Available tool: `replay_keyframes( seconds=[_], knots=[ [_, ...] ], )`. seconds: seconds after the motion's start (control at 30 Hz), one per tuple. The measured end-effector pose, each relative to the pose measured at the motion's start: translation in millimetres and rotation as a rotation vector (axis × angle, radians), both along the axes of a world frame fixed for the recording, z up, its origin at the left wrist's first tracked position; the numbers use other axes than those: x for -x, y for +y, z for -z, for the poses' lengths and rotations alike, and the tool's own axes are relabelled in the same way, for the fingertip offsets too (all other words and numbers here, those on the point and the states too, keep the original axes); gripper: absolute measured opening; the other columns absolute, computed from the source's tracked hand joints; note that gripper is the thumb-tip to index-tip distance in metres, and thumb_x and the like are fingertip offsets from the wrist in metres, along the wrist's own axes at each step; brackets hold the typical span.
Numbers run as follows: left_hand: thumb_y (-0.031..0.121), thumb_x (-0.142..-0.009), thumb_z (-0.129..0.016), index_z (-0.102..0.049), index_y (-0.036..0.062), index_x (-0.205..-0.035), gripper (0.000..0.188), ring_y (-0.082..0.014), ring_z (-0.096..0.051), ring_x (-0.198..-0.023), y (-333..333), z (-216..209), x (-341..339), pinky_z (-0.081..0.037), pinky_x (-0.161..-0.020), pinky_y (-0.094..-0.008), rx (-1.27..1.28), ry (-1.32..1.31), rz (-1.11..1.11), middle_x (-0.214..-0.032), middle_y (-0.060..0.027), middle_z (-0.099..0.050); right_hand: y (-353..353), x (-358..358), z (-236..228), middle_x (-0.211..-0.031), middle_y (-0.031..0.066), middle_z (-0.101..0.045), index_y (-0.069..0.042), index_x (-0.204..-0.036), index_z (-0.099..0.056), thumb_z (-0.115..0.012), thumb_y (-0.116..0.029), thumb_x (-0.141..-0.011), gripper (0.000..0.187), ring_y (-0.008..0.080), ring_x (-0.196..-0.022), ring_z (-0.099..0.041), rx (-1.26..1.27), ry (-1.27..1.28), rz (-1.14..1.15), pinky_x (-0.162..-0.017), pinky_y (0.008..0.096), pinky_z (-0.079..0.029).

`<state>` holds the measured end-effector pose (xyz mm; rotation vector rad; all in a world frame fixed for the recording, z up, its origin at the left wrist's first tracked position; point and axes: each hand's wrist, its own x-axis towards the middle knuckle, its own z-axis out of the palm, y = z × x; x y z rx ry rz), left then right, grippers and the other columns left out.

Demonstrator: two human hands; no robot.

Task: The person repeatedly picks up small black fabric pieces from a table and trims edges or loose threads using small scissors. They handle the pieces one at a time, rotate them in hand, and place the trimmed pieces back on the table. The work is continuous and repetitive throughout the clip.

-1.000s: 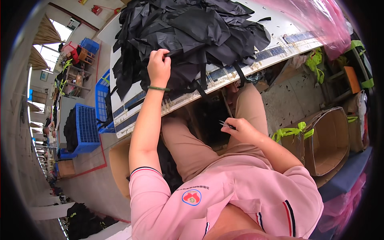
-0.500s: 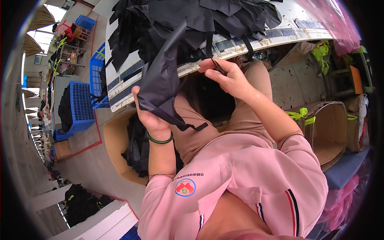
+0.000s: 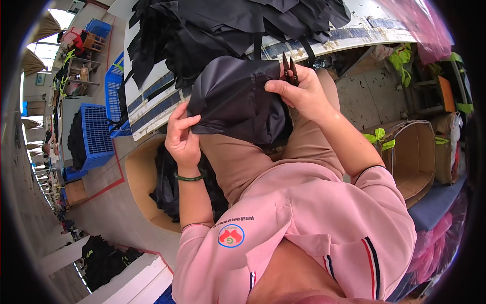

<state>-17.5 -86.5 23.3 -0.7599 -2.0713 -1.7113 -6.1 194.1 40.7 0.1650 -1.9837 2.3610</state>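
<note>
Between my two hands a black fabric piece (image 3: 235, 101) is stretched out above my lap, just off the table's near edge. My left hand (image 3: 183, 137) pinches its left side between thumb and fingers. At its upper right corner, my right hand (image 3: 298, 88) grips the cloth with the thumb on top. That same hand also keeps a pair of small dark thread snips (image 3: 289, 70), blades pointing up and away from me. On the white table (image 3: 157, 96) beyond lies a large heap of similar black fabric pieces (image 3: 217, 30).
A cardboard box (image 3: 139, 177) with black cloth in it stands by my left leg. Blue plastic crates (image 3: 97, 137) are at the left. Another cardboard box (image 3: 412, 157) sits at the right, under yellow-green ties (image 3: 377, 136). Pink plastic film (image 3: 420, 25) hangs at the far right.
The black fabric piece, which hung from my left hand, is now spread sideways between both hands. My right hand has taken hold of its right side, and the snips now point upward.
</note>
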Motion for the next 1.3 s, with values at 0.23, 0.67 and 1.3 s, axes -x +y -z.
replay_keyframes(
  seconds=[0.23, 0.67, 1.3],
  knots=[
    [-0.001, -0.084, -0.059, -0.060, -0.0006, -0.102, 0.018, -0.0291, -0.048, -0.123, 13, -40, 7, -0.031, -0.108, -0.0428, 0.174, 0.259, -0.218, -0.129, -0.0182, -0.052, -1, -10, -12, -0.063, 0.0025, -0.048, 0.000, -0.079, -0.058, -0.079, -0.014, -0.075, 0.025, 0.0092, -0.060, -0.042, -0.393, 0.281, 0.073, -0.055, 0.0262, -0.038],
    [0.001, -0.075, -0.077, -0.059, -0.0024, -0.102, 0.033, -0.0098, -0.059, -0.094, 71, -39, -6, -0.046, -0.086, -0.0247, 0.349, -0.203, 0.229, -0.098, -0.0082, -0.066, -8, -23, -9, -0.067, 0.0085, -0.060, -0.001, -0.081, -0.063, -0.078, -0.010, -0.072, 0.020, 0.0168, -0.055, -0.053, -0.447, 0.325, 0.105, -0.053, 0.0277, -0.044],
    [0.002, -0.073, -0.075, -0.068, 0.0023, -0.086, 0.015, -0.0181, -0.064, -0.086, 53, -71, 5, -0.045, -0.092, -0.0306, 0.591, -0.027, 0.255, -0.092, -0.0102, -0.068, -5, -9, -26, -0.087, 0.0105, -0.061, 0.001, -0.087, -0.058, -0.073, -0.005, -0.074, 0.021, 0.0244, -0.083, -0.060, -0.619, 0.501, -0.122, -0.069, 0.0316, -0.048]
  ],
)
